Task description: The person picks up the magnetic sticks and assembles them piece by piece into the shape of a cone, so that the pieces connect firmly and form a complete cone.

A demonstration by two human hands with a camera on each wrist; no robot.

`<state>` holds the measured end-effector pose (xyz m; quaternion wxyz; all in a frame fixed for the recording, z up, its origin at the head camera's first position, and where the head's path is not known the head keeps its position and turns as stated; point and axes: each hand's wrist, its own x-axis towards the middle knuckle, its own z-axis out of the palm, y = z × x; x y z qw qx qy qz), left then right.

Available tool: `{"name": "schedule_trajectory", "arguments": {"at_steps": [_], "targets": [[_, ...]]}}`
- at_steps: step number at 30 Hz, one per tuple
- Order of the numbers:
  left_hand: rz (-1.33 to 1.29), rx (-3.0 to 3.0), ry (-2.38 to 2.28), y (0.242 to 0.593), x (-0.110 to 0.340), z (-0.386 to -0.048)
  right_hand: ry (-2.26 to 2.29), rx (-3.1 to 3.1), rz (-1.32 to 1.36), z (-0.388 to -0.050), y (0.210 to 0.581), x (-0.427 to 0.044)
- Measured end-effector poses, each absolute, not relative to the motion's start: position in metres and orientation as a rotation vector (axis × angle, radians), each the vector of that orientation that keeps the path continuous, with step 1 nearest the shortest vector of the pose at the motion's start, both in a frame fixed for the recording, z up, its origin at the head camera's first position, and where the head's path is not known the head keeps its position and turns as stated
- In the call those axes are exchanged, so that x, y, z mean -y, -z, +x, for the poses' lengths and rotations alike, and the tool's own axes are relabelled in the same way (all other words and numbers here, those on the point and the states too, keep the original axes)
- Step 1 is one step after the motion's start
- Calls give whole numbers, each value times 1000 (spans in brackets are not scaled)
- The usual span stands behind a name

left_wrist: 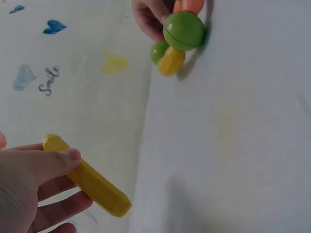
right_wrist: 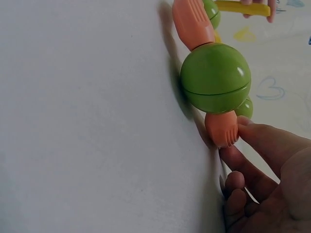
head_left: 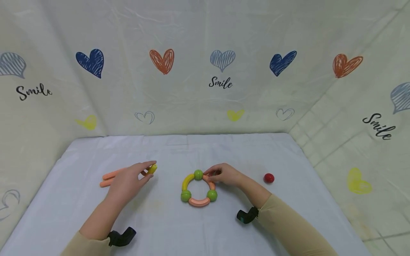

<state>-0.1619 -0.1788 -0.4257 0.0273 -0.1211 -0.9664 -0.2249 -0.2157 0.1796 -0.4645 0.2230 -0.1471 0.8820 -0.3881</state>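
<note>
A ring of green balls (head_left: 212, 195) and curved pieces, one yellow (head_left: 187, 181) and two orange (head_left: 199, 202), lies on the white table. My right hand (head_left: 224, 174) pinches the orange curved piece on the ring's right side; the right wrist view shows the thumb and a finger on that orange piece (right_wrist: 222, 128), beside a green ball (right_wrist: 215, 77). Left of the ring, my left hand (head_left: 128, 181) holds a yellow stick (head_left: 152, 169) above the table. In the left wrist view, the thumb and fingers grip this yellow stick (left_wrist: 95, 184) near one end.
Two orange sticks (head_left: 106, 182) lie at the left, partly behind my left hand. A red ball (head_left: 269, 178) sits on the table (head_left: 243, 149) to the right of my right hand. A cloth printed with hearts (head_left: 192, 99) hangs behind the table.
</note>
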Motion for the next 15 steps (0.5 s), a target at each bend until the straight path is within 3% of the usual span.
{"name": "schedule_trajectory", "arguments": {"at_steps": [15], "targets": [[-481,2748,1066,427,80,-184,1088,-2429,-432,-218,467,-180]]}}
